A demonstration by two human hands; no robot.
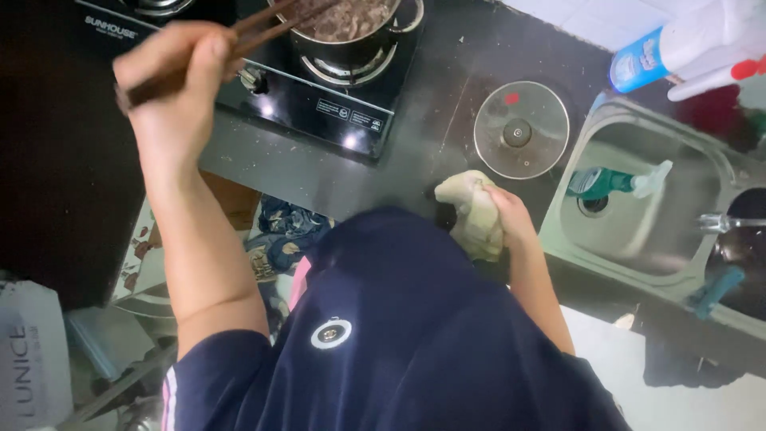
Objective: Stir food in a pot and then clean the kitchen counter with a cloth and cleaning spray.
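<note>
A view from above of a person in a dark blue shirt (pixel 399 335) standing at a dark worktop (pixel 447 104). At the right, a steel sink (pixel 638 239) is set into the worktop, with a green spray bottle (pixel 610 182) lying in its basin. At the top, a black gas stove (pixel 319 104) carries a steel pot (pixel 351 32) of brown food. A round glass lid (pixel 521 129) lies flat on the worktop between the stove and the sink. A blue and white bottle (pixel 662 52) stands in the top right corner.

The two hands are well apart. The left hand (pixel 171 88) is raised at the left, fingers closed around a pair of dark wooden chopsticks (pixel 263 28), whose tips reach over the pot. The right hand (pixel 507 219) is low at the worktop's near edge, just below the lid, clenched on a crumpled pale yellow cloth (pixel 475 211).
</note>
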